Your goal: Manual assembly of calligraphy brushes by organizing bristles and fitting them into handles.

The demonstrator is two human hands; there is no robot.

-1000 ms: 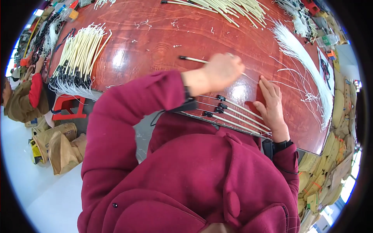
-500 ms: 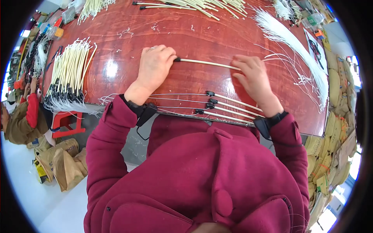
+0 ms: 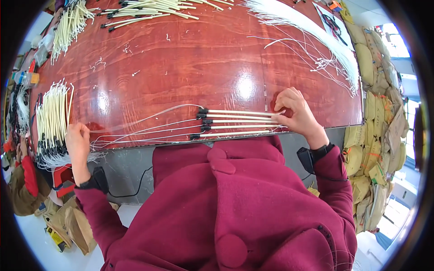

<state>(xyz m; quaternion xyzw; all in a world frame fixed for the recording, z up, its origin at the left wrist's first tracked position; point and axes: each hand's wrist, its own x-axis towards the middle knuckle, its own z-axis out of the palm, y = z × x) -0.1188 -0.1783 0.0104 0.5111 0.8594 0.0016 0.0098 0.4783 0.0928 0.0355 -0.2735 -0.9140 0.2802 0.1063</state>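
At the near table edge lies a row of several slim cream rods (image 3: 239,121), each with a black end piece (image 3: 204,122) on the left. White cords (image 3: 149,131) run leftward from the black ends. At the far left, my left hand (image 3: 77,143) has its fingers closed on the white cord (image 3: 156,115) of the farthest rod, which bows slightly above the table. Thumb and fingers of my right hand (image 3: 298,113) pinch the right end of that same farthest rod (image 3: 244,112); the tip is partly hidden by the fingers.
A dense bundle of finished-looking rods (image 3: 53,113) lies beside my left hand. More rods (image 3: 149,9) are piled at the far side. A long hank of white cords (image 3: 312,31) stretches along the right. Stacked sacks (image 3: 377,117) stand beyond the table's right edge.
The held rod has come down from mid-table to the row at the near edge. My left hand has moved far left, off the black end and along the cord. The view has shifted.
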